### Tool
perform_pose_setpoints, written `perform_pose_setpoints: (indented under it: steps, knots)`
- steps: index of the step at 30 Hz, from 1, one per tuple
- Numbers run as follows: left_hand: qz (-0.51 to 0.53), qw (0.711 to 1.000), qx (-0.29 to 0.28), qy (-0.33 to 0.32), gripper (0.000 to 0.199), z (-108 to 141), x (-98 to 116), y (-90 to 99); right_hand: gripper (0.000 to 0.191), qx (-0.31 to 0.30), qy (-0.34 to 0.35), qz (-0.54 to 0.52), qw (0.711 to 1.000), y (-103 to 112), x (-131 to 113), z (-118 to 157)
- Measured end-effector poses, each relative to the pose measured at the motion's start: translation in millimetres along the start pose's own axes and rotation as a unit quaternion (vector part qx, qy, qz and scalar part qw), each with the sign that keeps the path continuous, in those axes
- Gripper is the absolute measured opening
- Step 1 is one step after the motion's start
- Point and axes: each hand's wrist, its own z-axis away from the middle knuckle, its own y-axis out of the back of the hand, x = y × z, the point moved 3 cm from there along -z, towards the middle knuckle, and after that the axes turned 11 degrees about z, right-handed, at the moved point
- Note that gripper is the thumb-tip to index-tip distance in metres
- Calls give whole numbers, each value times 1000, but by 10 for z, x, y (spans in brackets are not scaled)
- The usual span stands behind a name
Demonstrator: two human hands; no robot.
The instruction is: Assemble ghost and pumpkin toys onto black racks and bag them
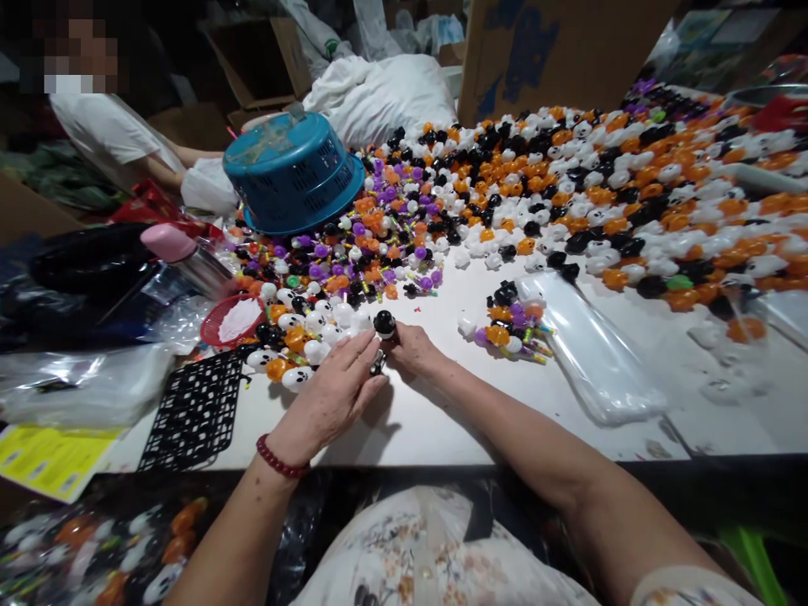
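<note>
My left hand (344, 383), with a dark red bead bracelet at the wrist, lies with its fingers stretched out beside a group of white, orange and black figures (300, 337). Its thumb is close to a small black-and-white piece (378, 363). Just to the right, my right hand (409, 349) has its fingers closed around a black-and-white toy (384, 324), whose round black top shows above the fingers. A small pile of orange, purple and black toys (514, 320) sits on the white table (442, 421), right of my right hand.
A blue basket (294, 172) stands upside down at the back left. Heaped toys (587, 185) cover the back and right. Clear plastic bags (599, 353) lie at right. A red sieve (232, 320), black grid (193, 408) and lipstick-shaped object (189, 259) are at left. Another person sits far left.
</note>
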Motion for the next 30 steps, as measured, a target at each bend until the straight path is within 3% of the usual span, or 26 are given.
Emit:
perform_pose_setpoints:
  steps: [6, 12, 17, 21, 23, 26, 29, 30]
  knots:
    - [19, 1000, -4, 5, 51, -9, 6, 12, 22, -18, 67, 9, 998, -36, -2, -51]
    - [25, 999, 35, 4, 51, -5, 10, 50, 25, -20, 57, 16, 998, -76, 1, -83]
    - [4, 980, 195, 35, 53, 328, 140, 168, 22, -6, 21, 23, 1000, -92, -45, 32]
    - [32, 917, 368, 148, 50, 862, 166, 116, 12, 6, -10, 10, 1000, -117, -34, 381]
    - [81, 881, 411, 219, 52, 1094, 32, 19, 10, 3, -19, 12, 1000, -107, -22, 622]
    - [170, 849, 390, 314, 57, 1261, -354, -164, 14, -17, -31, -4, 999, -41, -23, 967]
    - [199, 844, 349, 354, 67, 1198, -741, -278, 37, -18, -21, -98, 995, 83, -74, 1184]
    - [187, 861, 326, 343, 70, 1125, -820, -293, 48, -13, -23, -140, 990, 128, -100, 1213]
